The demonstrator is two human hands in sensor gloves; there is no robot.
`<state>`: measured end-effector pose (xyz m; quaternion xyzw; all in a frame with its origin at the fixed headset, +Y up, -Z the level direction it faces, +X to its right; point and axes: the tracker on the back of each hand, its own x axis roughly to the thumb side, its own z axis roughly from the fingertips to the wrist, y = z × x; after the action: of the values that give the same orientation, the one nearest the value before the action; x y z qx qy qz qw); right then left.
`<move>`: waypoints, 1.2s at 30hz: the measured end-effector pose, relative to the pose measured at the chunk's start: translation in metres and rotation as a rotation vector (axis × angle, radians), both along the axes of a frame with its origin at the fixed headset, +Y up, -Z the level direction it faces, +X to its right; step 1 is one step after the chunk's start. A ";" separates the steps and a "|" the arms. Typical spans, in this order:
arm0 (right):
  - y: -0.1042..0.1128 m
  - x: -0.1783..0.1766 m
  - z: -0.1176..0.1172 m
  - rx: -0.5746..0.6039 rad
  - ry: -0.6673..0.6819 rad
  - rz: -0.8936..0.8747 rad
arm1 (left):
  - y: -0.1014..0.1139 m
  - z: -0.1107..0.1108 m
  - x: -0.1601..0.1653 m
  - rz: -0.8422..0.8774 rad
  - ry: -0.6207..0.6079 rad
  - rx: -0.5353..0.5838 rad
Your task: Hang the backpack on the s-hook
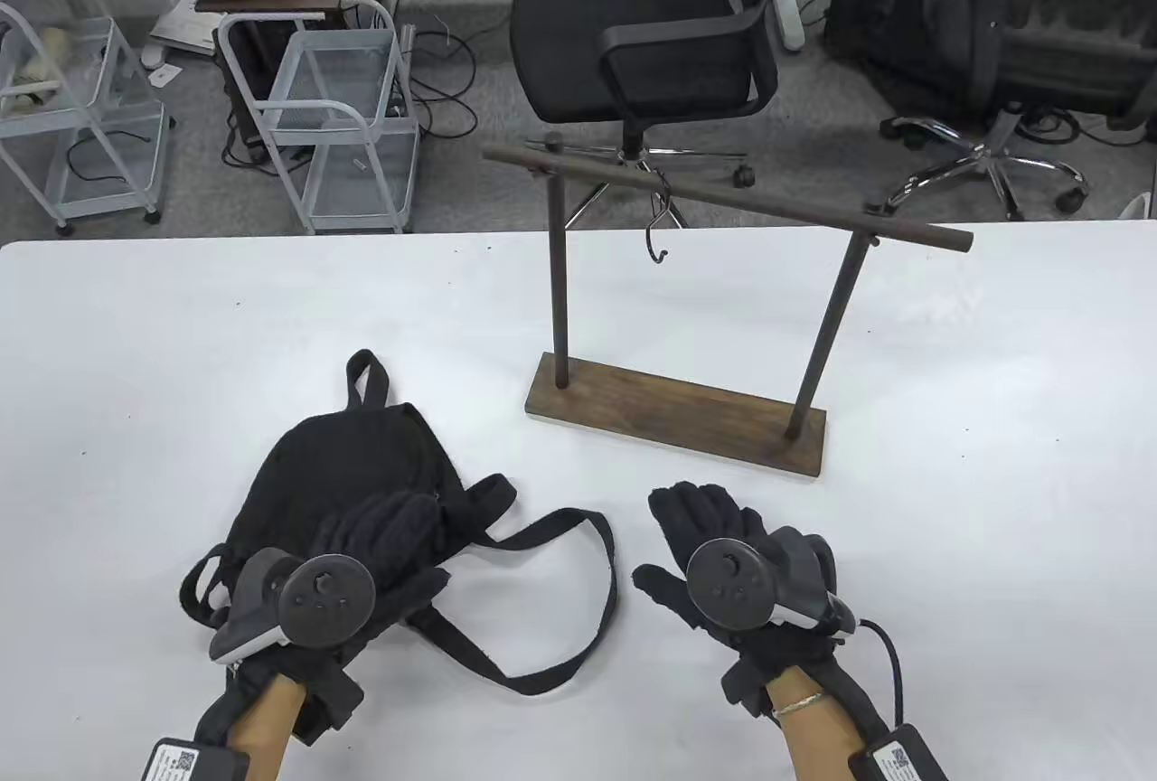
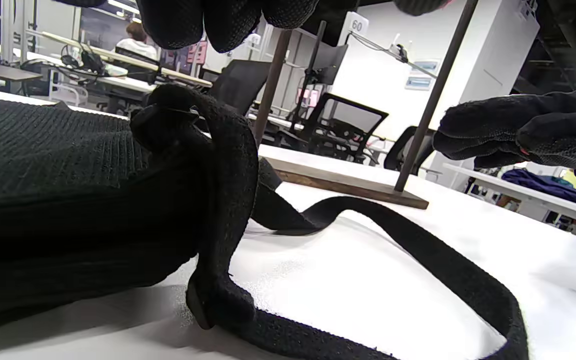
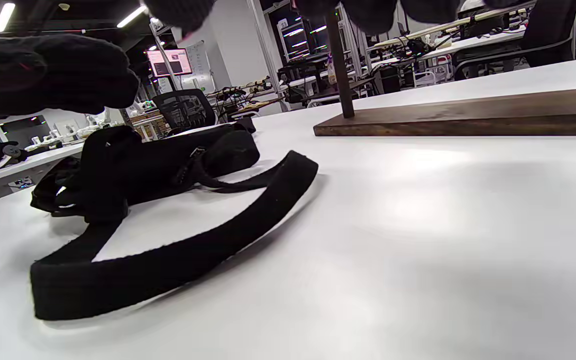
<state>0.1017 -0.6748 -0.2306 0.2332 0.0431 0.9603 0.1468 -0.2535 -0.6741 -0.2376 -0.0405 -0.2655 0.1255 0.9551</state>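
Note:
The black backpack (image 1: 343,465) lies flat on the white table (image 1: 136,347), its top loop (image 1: 366,374) pointing away from me and a long strap (image 1: 607,600) looped out to the right. It also shows in the left wrist view (image 2: 68,165) and the right wrist view (image 3: 168,155). My left hand (image 1: 389,523) rests over the backpack's near part with its fingers (image 2: 228,20) spread and gripping nothing. My right hand (image 1: 705,514) is open and empty, right of the strap and in front of the rack. The metal s-hook (image 1: 660,225) hangs empty from the rack's rail (image 1: 768,207).
The rack stands on a wooden base (image 1: 678,415) with two upright posts (image 1: 558,275), just beyond my right hand. Behind the table are a black office chair (image 1: 651,40) and wire carts (image 1: 343,121).

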 end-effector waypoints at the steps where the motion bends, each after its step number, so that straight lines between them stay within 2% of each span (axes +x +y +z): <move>1: 0.001 0.000 0.000 0.004 0.001 0.001 | 0.000 0.000 0.000 -0.001 0.002 0.001; 6: 0.004 0.003 0.002 0.026 -0.016 -0.003 | -0.003 -0.002 0.001 -0.031 0.024 -0.003; 10: 0.004 0.005 0.001 0.030 -0.025 -0.006 | 0.001 -0.005 -0.008 -0.092 0.188 0.098; 14: 0.002 0.004 0.001 0.012 -0.019 -0.002 | -0.001 -0.014 -0.036 -0.134 0.404 0.089; 19: 0.003 0.002 0.002 0.030 -0.015 0.006 | -0.017 -0.024 -0.083 -0.184 0.699 -0.054; 21: 0.001 0.003 0.001 0.025 -0.018 0.005 | -0.025 -0.024 -0.100 -0.205 0.775 -0.128; 23: 0.000 0.003 0.001 0.017 -0.020 0.007 | -0.031 -0.024 -0.110 -0.230 0.804 -0.214; 28: 0.000 0.003 0.000 0.011 -0.019 0.004 | -0.050 -0.029 -0.120 -0.267 0.818 -0.524; 32: -0.001 0.002 0.000 0.013 -0.016 0.015 | -0.055 -0.033 -0.119 -0.339 0.801 -0.618; 34: -0.001 0.001 0.000 0.015 -0.018 0.013 | -0.057 -0.034 -0.121 -0.295 0.819 -0.682; 36: -0.001 0.002 0.000 0.015 -0.020 0.014 | -0.054 -0.034 -0.124 -0.239 0.841 -0.700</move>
<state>0.1034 -0.6754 -0.2305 0.2242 0.0363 0.9639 0.1387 -0.3778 -0.7280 -0.2715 -0.3315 0.2022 0.1023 0.9158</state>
